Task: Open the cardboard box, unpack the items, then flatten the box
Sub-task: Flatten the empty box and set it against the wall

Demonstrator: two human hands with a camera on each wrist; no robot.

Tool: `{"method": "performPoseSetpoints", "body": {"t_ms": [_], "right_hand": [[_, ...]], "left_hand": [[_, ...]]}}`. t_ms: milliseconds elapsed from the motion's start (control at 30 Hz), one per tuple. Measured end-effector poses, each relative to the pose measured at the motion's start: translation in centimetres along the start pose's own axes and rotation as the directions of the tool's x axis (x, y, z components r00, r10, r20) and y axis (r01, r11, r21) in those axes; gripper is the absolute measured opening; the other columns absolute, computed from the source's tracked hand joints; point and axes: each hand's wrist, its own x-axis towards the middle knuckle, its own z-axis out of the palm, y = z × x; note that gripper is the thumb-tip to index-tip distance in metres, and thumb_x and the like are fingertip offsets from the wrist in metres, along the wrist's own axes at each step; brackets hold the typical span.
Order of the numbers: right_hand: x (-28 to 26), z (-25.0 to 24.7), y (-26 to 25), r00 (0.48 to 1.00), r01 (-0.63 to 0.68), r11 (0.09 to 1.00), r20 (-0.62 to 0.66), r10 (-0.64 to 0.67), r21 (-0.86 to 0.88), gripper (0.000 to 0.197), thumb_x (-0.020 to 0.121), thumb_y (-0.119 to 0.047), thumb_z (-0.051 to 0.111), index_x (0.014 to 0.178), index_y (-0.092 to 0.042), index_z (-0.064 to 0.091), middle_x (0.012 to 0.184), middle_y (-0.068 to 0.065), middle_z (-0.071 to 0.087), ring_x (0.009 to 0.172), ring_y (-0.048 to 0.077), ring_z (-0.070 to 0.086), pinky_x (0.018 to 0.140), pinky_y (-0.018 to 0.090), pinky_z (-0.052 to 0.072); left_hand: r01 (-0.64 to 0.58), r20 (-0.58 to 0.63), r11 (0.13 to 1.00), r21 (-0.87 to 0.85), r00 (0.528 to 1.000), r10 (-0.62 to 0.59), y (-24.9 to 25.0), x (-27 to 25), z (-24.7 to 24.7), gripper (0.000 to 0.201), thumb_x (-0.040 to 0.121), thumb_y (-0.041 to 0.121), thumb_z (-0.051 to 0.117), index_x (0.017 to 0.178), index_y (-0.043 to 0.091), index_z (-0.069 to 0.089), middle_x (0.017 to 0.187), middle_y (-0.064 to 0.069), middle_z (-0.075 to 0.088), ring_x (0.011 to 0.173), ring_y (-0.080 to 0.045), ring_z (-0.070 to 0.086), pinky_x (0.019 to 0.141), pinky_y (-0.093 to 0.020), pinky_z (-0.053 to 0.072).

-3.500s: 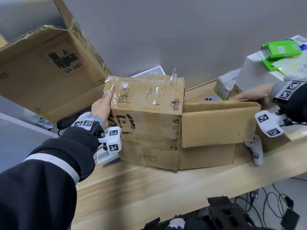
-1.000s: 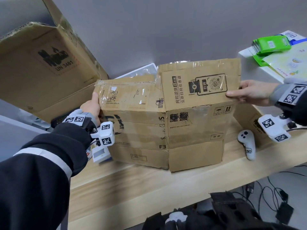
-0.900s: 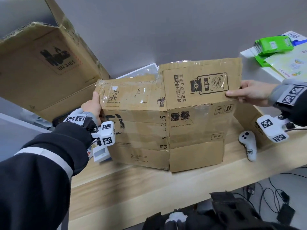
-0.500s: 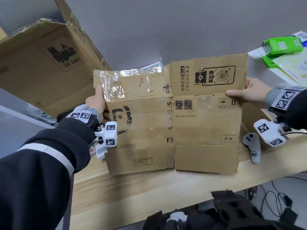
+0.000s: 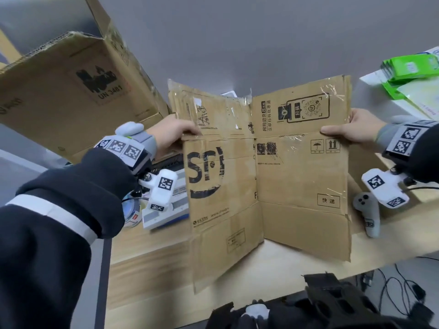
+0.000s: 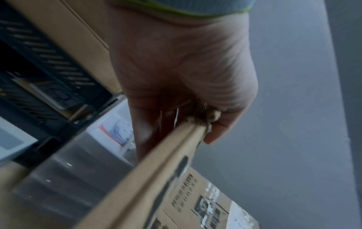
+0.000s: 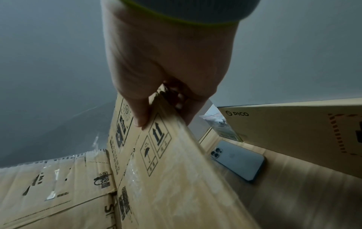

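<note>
Cardboard box (image 5: 266, 167) is collapsed flat, held upright in the air over the front edge of the wooden table (image 5: 152, 257), two panels side by side with a vertical crease between them. Left panel carries a big black "SF" logo, "95338" plus a web address too small to read lower down, and handwriting under clear tape on its top flap. Right panel: QR-style print and Chinese text on the flap, umbrella and this-way-up arrows below, a boxed "快递" stamp near the lower right. "F" shows at the crease (the rest is hidden).

Left hand (image 5: 171, 134) pinches the left edge at the flap fold; in the left wrist view the thumb (image 6: 219, 133) sits on the printed face and the fingers (image 6: 145, 133) go behind. Right hand (image 5: 354, 130) grips the right edge at the same height, thumb (image 7: 137, 113) on the front by the arrows and fingers (image 7: 188, 108) curled behind.

Outward: big open carton (image 5: 71, 91) at the upper left, marked "UN 3481" with a flame symbol. White controller (image 5: 367, 214) lies on the table just right of the box's lower corner. Green packets (image 5: 413, 70) are stacked at the upper right. Right wrist view shows a blue-grey phone (image 7: 239, 161) face down behind the box, next to a carton marked "PICO" (image 7: 293, 131). Black cables (image 5: 399, 290) hang below the table edge.
</note>
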Motion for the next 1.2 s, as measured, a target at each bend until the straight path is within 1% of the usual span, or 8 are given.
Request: {"method": "performPoseSetpoints", "body": {"t_ms": [100,233,467,600,700,867,967,1200], "right_hand": [[-0.4,0.2,-0.9,0.999,-0.007,0.999,0.031,0.006,0.037,0.056,0.071,-0.027,0.086,0.118,-0.006,0.066,0.105,0.015,0.074,0.078,0.022,0.072,0.057,0.023,0.057],[-0.8,0.1,-1.2,0.994,-0.024,0.994,0.108,0.012,0.110,0.102,0.033,-0.052,0.095,0.120,-0.006,0.066,0.105,0.014,0.075,0.093,0.029,0.074,0.091,0.041,0.055],[-2.3,0.9,-2.8,0.983,-0.016,0.986,0.185,-0.014,0.163,0.032,0.083,-0.017,0.075,0.112,-0.007,0.066,0.096,0.010,0.077,0.077,0.017,0.075,0.078,0.031,0.061],[-2.9,1.5,-4.4,0.979,0.019,0.987,0.197,-0.050,0.158,0.043,0.082,-0.016,0.076,0.122,-0.006,0.062,0.100,0.009,0.077,0.088,0.021,0.075,0.079,0.031,0.061],[-3.7,2.1,-5.7,0.976,0.050,0.983,0.198,-0.086,0.179,0.040,0.083,-0.016,0.076,0.120,-0.009,0.063,0.102,0.009,0.076,0.088,0.022,0.075,0.072,0.030,0.059],[-4.9,2.6,-7.5,0.963,0.128,0.971,0.210,-0.170,0.200,0.018,0.085,-0.018,0.072,0.077,-0.012,0.057,0.053,-0.005,0.063,0.048,0.009,0.063,0.050,0.020,0.051],[-5.4,3.2,-8.4,0.934,0.184,0.966,0.273,-0.230,0.182,0.020,0.073,-0.022,0.071,0.076,-0.009,0.055,0.058,0.003,0.057,0.052,0.013,0.062,0.057,0.025,0.056],[-5.9,3.3,-9.7,0.900,0.237,0.957,0.333,-0.282,0.170,0.017,0.096,-0.009,0.051,0.085,-0.008,0.064,0.064,-0.005,0.067,0.055,0.004,0.063,0.054,0.019,0.052]], "left_hand": [[-0.043,0.169,0.999,0.029,0.985,0.038,2.4,-0.4,1.5,0.040,0.076,0.031,0.064,0.106,0.006,0.059,0.094,-0.019,0.057,0.080,-0.028,0.060,0.072,-0.035,0.056],[-0.092,0.324,0.992,0.090,0.944,0.058,4.8,-0.9,3.5,0.059,0.084,0.046,0.062,0.117,-0.003,0.066,0.106,-0.022,0.069,0.092,-0.032,0.065,0.079,-0.036,0.059],[-0.132,0.433,0.977,0.165,0.900,0.049,7.4,-0.8,7.5,0.088,0.078,0.070,0.066,0.119,-0.008,0.063,0.120,-0.031,0.062,0.102,-0.046,0.068,0.087,-0.048,0.060],[-0.122,0.344,0.973,0.196,0.938,0.048,9.1,-0.9,9.3,0.057,0.071,0.073,0.070,0.062,0.017,0.066,0.100,-0.031,0.067,0.089,-0.043,0.073,0.084,-0.048,0.061],[-0.134,0.295,0.965,0.227,0.953,0.063,10.3,-0.6,10.3,0.074,0.070,0.077,0.069,0.085,0.005,0.063,0.103,-0.029,0.071,0.082,-0.036,0.076,0.078,-0.039,0.062],[-0.123,0.181,0.970,0.211,0.980,0.085,11.9,-0.7,12.8,0.084,0.065,0.078,0.072,0.106,0.005,0.072,0.097,-0.022,0.072,0.074,-0.032,0.076,0.072,-0.037,0.063],[-0.109,0.157,0.969,0.223,0.985,0.075,12.8,-1.0,14.3,0.072,0.067,0.076,0.073,0.097,0.009,0.073,0.094,-0.017,0.073,0.072,-0.030,0.077,0.070,-0.034,0.063],[-0.048,0.107,0.974,0.222,0.994,0.024,14.1,-1.7,15.0,0.071,0.072,0.073,0.071,0.109,0.012,0.070,0.097,-0.016,0.072,0.077,-0.029,0.076,0.065,-0.037,0.063]]}}
